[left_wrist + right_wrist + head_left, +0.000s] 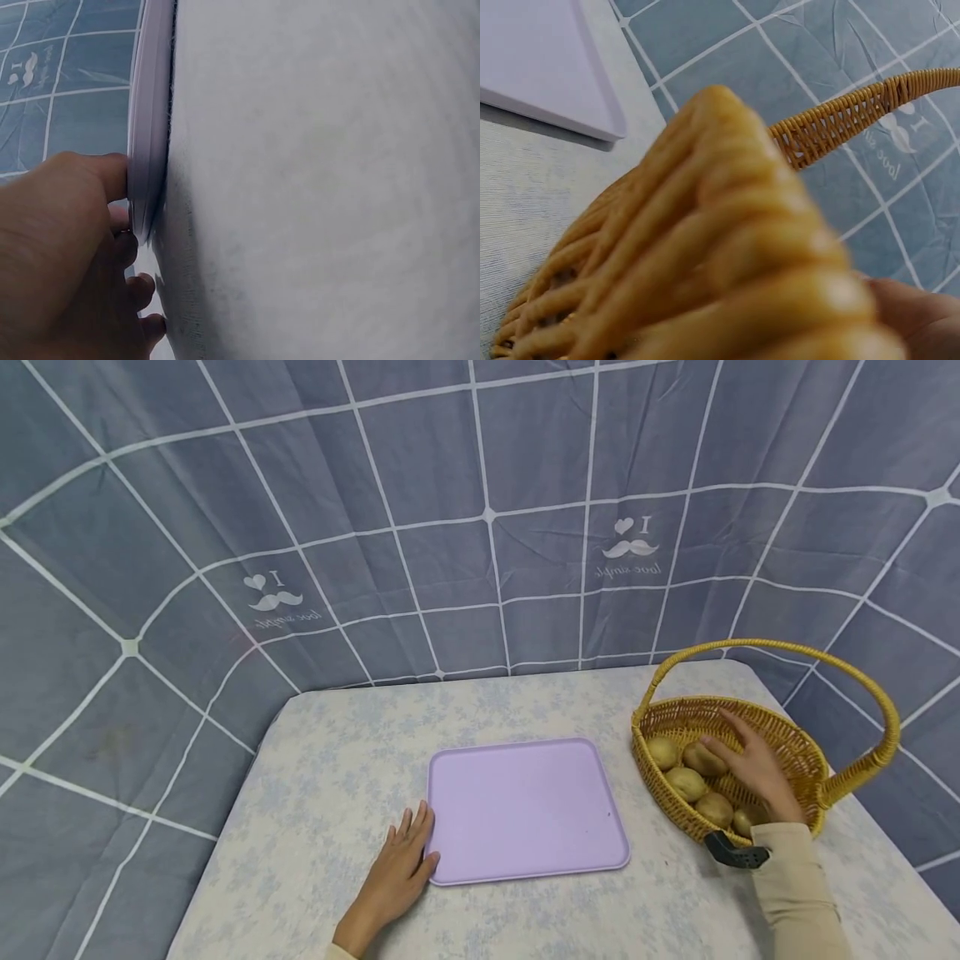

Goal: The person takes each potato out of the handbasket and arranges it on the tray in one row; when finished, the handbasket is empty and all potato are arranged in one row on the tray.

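Note:
A pale purple tray (525,810) lies flat on the table. My left hand (397,864) rests at its near left corner, fingers extended along the left side and thumb at the rim. In the left wrist view, the thumb of that hand (60,217) touches the tray's edge (150,112). My right hand (753,768) is inside a yellow wicker basket (652,789), above several potatoes (686,783). Its fingers are spread and extended near a potato (703,760) at the back; whether they touch it is unclear. The basket's rim (727,210) hides most of the right hand (919,319) in the right wrist view.
The basket's tall handle (780,647) arches over it on the right. A light tablecloth (337,777) with a blue floral print covers the table. Behind stands a blue-grey curtain (420,568) with white lines. A black wrist device (735,852) sits at the right sleeve.

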The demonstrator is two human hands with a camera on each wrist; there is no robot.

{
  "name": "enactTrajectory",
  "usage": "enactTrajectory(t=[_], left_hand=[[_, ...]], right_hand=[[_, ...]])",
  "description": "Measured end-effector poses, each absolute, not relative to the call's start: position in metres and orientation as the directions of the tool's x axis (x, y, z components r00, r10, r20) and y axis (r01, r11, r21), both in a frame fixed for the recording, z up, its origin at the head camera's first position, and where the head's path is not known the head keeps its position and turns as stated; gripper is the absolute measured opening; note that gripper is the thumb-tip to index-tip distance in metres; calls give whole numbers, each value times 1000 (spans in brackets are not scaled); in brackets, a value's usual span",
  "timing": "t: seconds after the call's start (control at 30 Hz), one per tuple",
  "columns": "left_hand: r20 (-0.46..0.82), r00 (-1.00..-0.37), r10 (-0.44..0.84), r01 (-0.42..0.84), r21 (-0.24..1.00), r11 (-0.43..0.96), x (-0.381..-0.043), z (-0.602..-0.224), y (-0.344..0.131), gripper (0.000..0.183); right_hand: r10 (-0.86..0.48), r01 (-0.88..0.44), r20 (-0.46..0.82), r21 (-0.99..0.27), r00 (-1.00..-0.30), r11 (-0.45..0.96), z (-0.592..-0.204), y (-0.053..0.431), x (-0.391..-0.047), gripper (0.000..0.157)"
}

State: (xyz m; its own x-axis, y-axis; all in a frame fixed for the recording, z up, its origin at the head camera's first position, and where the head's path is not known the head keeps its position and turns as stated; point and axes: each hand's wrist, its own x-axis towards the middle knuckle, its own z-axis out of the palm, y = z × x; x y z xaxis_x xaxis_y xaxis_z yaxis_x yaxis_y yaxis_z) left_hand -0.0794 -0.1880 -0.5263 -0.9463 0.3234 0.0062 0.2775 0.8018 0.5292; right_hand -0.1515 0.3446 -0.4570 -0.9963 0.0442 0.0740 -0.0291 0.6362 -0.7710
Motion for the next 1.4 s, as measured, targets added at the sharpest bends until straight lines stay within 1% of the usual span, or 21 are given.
enactTrajectory(t=[0.23,0.37,0.47,0.63,0.73,0.8,1.07,1.4], left_hand=[[25,-944,328,291,529,797,-81,-530,-189,61],[20,-945,326,285,535,795,-81,-532,-189,61],[31,-944,327,292,537,791,-80,-533,-189,61],[52,-942,332,307,535,787,-80,-532,-189,61],[49,-942,331,305,534,789,-80,-532,-189,61],[49,-943,329,302,539,786,-80,-532,-189,61],[20,-947,321,279,548,788,-79,-530,-188,61],[11,-948,319,272,552,789,-80,-530,-188,60]], right_hand=[[-48,-5,-32,-785,-998,620,-462,345,-152,74],[-62,19,-70,-802,-996,597,-467,345,-149,73],[-55,36,-86,-803,-995,595,-471,344,-148,67],[-45,12,-59,-725,-997,689,-473,346,-147,55],[-36,-3,-32,-695,-999,719,-473,346,-148,53],[-21,-4,-16,-684,-1000,729,-474,345,-148,52],[34,43,-26,-650,-999,759,-476,346,-149,53],[63,20,50,-603,-997,798,-473,345,-147,49]])
